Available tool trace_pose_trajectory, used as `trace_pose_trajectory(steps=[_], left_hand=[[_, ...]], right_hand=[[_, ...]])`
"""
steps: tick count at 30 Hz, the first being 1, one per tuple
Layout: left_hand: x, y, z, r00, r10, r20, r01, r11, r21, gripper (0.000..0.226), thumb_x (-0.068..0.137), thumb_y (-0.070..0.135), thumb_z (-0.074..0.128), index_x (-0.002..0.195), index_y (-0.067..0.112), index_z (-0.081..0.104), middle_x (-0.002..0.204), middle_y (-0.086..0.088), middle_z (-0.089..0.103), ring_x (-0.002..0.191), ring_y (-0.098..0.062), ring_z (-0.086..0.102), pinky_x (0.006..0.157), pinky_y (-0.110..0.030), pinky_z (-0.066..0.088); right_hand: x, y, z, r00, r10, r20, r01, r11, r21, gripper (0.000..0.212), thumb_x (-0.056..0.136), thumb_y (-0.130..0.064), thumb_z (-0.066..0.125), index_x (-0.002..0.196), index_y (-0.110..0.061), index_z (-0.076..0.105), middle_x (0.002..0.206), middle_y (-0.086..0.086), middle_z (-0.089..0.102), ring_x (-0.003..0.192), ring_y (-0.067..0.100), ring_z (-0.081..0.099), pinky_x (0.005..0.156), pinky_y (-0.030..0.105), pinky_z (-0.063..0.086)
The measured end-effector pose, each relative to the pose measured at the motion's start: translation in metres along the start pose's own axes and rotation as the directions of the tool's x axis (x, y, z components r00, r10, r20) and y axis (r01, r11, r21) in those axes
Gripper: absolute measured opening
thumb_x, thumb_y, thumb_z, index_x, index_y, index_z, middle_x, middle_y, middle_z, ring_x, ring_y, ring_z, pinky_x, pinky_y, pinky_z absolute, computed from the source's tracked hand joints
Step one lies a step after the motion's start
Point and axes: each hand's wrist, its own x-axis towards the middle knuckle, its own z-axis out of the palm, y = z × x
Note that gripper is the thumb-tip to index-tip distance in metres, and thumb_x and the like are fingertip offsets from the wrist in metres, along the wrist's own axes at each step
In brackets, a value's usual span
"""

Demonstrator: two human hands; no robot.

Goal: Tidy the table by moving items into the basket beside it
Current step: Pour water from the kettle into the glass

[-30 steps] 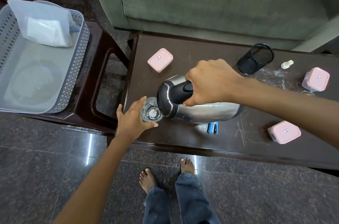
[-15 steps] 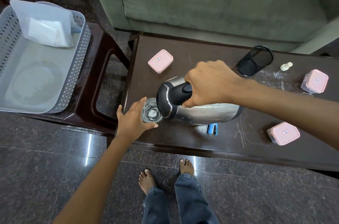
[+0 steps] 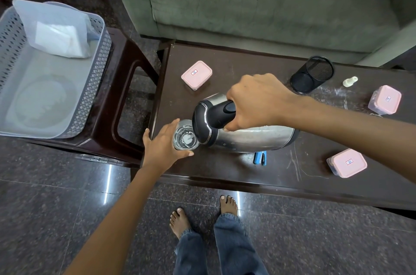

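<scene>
Basket (image 3: 94, 85) sits on stool left of table (image 3: 225, 168), nearly bare. Right hand (image 3: 256, 100) clamps kettle (image 3: 247, 137) handle, tipped flat to empty into glass (image 3: 183, 137); left hand (image 3: 163, 147) wraps glass, steadying it at table edge.

The person has bare forearms with no sleeves showing, bare feet (image 3: 203, 215), and loose blue denim jeans (image 3: 219, 245) frayed at the hems.

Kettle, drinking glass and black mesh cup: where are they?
Kettle (image 3: 252, 138), head view, on its steel body.
Drinking glass (image 3: 185, 137), head view, inside its mouth.
Black mesh cup (image 3: 319, 69), head view, on its mesh wall.
</scene>
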Motion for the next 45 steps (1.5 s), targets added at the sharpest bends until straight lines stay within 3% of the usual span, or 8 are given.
trace_pose_trajectory(steps=[45], left_hand=[[-0.0004,0.0008,-0.0001,1.000,-0.011,0.010,0.011,1.000,-0.001,0.098,0.065,0.054,0.075,0.144,0.026,0.024,0.141,0.007,0.044,0.131,-0.010,0.041,0.116,-0.052,0.003]], right_hand=[[-0.0011,0.0030,0.0043,1.000,-0.002,0.000,0.002,1.000,0.021,0.051,0.066,-0.049,0.067,0.053,-0.019,0.028,0.056,-0.002,0.031,0.064,0.033,0.043,0.046,0.024,0.022]])
